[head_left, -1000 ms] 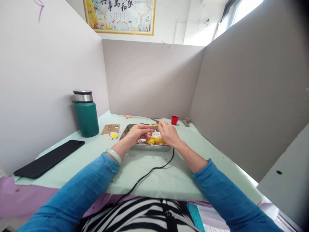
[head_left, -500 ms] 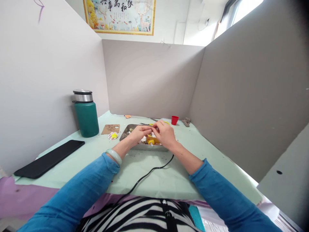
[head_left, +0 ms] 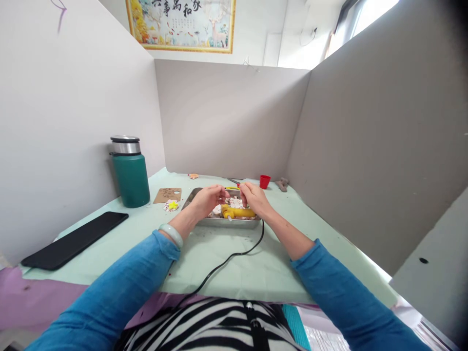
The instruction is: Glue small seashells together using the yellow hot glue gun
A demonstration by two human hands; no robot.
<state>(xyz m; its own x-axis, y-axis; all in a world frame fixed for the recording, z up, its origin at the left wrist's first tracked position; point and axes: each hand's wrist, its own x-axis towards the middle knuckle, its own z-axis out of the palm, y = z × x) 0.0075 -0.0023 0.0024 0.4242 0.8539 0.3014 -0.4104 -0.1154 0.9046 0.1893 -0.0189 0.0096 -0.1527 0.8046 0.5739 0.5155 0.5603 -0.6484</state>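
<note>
Over the metal tray [head_left: 234, 223], my left hand [head_left: 208, 201] is held with its fingers curled together; whatever they hold, if anything, is hidden. My right hand [head_left: 255, 199] pinches a small red piece [head_left: 239, 185] between thumb and finger, a short way from the left. Below both hands a yellow glue gun [head_left: 239, 212] lies in the tray, its nozzle pointing toward me over the front rim. Whitish bits [head_left: 236, 201] are scattered around it. Behind the tray, a yellow-handled tool [head_left: 231, 188] is partly covered by my hands.
To the left are a green bottle [head_left: 130, 178], a black flat case [head_left: 76, 240], a brown card [head_left: 166, 195] and a flower-shaped piece [head_left: 171, 205]. A red cup [head_left: 265, 182] and a grey-brown object [head_left: 282, 185] stand at the back right. A black cord [head_left: 226, 260] crosses the table.
My hands, touching at the fingertips before, have drawn apart. The right moved slightly right with the red piece now showing; the left shifted left. More of the glue gun is visible.
</note>
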